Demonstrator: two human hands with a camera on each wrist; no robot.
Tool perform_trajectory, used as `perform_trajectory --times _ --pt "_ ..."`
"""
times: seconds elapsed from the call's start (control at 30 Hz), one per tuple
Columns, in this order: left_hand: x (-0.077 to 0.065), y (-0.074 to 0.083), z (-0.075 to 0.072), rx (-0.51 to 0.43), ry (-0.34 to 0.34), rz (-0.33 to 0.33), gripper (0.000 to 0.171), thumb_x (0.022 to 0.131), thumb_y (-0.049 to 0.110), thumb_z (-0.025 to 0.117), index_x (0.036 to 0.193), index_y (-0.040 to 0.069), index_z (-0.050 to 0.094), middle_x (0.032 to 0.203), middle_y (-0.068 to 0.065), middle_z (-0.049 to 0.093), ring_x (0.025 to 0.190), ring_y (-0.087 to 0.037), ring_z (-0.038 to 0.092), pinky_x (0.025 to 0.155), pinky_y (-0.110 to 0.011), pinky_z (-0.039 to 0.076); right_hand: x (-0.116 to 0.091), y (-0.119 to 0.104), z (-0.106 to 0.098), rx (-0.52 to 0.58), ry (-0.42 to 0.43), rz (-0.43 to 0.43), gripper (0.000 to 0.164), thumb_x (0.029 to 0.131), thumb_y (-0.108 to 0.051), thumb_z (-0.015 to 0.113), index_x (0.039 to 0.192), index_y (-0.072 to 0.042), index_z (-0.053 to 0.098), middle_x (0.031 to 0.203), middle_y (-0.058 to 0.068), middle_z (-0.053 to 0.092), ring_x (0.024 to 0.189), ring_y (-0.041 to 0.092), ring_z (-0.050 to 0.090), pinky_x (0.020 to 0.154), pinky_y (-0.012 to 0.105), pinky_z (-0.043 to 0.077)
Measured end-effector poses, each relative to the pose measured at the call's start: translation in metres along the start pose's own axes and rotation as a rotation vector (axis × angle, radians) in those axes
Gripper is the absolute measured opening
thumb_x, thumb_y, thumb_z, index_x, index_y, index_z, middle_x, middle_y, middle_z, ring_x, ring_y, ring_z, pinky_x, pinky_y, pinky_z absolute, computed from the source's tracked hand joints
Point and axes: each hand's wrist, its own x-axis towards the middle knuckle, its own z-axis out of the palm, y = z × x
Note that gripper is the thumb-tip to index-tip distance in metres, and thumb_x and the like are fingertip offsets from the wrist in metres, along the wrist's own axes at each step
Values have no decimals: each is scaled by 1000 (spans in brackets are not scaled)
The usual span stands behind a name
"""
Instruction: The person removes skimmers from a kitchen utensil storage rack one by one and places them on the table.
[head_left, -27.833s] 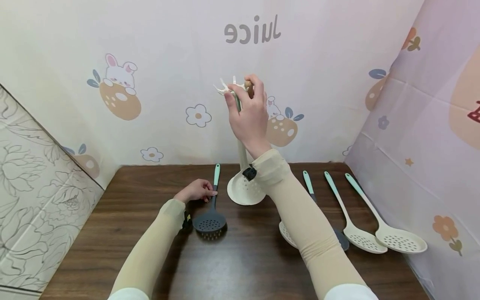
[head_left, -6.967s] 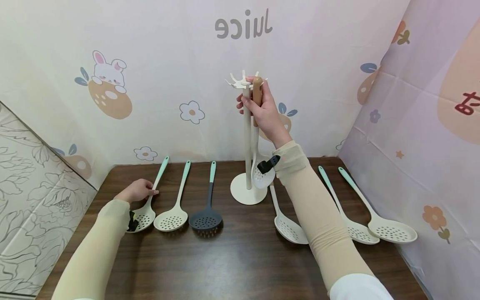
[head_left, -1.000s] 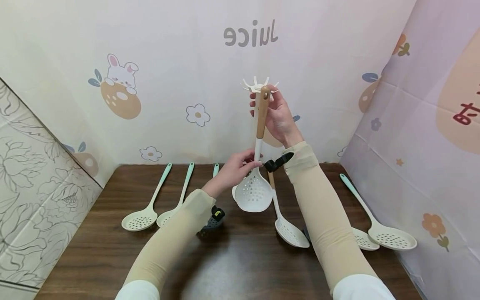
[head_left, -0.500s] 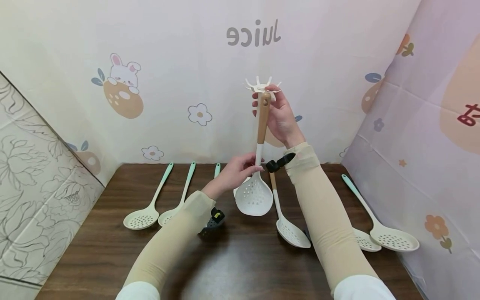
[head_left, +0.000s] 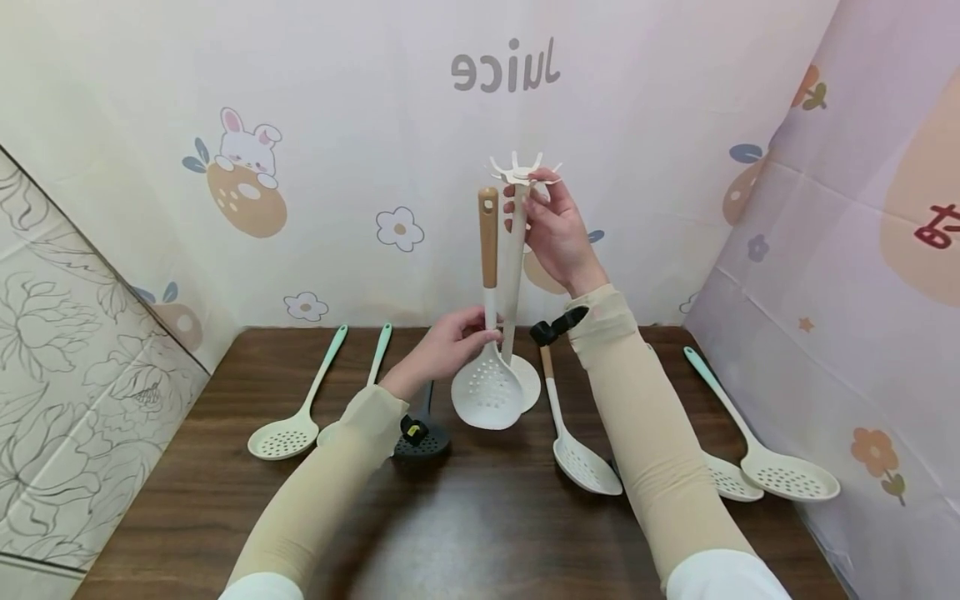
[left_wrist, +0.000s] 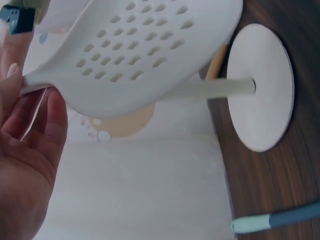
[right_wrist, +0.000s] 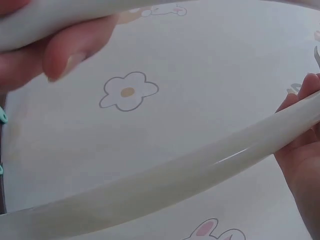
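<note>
My left hand (head_left: 446,346) pinches the neck of a white skimmer (head_left: 487,396), its wooden handle upright and its perforated bowl hanging down. The skimmer is just left of a white utensil stand (head_left: 513,275), in front of its base. My right hand (head_left: 558,232) grips the top of the stand's post, thumb in front and fingers behind, under the ring of hooks. In the left wrist view the skimmer bowl (left_wrist: 135,55) covers part of the post, while the round base (left_wrist: 262,110) shows. The post (right_wrist: 165,185) crosses the right wrist view diagonally.
Left on the wooden table lie a white skimmer (head_left: 283,439), another (head_left: 381,350) mostly behind my forearm, and a dark grey one (head_left: 431,446). To the right lie a wooden-handled skimmer (head_left: 585,467) and white ones (head_left: 791,479), some partly hidden by my right arm. Fabric-covered walls stand behind and right.
The skimmer has moved left from in front of the post, carried by my left hand. My right hand stays on the stand. Seven seconds ago my left hand was at the leftmost skimmer.
</note>
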Motion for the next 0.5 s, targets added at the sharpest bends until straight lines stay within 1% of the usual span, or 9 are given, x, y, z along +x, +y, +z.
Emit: perform_trajectory --times 0.13,0.3,0.4,0.43,0.5 --pt "-6 -3 -11 -28 10 -18 26 100 22 61 120 5 63 101 -3 71 74 -25 57 63 -33 46 1 0 0 -5 -1 -3 33 103 1 45 115 -25 60 119 14 56 102 25 56 91 40 47" --pt "-16 -7 -27 8 23 -60 24 101 22 59 122 11 63 102 -2 71 74 -25 56 61 -33 46 1 0 0 5 1 -1 35 102 3 44 115 -25 61 119 15 56 101 26 57 90 39 48" --pt "-22 -11 -36 41 29 -92 25 102 21 59 124 11 62 103 1 71 79 -22 59 66 -34 49 1 0 0 15 -2 3 36 102 4 44 115 -25 61 118 16 56 101 26 57 90 39 49" --pt "-24 -13 -40 49 30 -102 25 102 20 58 124 10 62 103 1 71 83 -21 61 69 -35 49 1 0 0 17 -3 4 36 102 4 44 115 -25 61 118 16 56 101 26 57 90 39 49" --pt "-27 -17 -47 61 29 -119 25 102 19 58 125 9 61 105 -1 71 89 -23 62 72 -36 49 1 0 0 21 -3 5 37 102 4 44 114 -26 61 118 15 56 100 26 56 89 39 49"
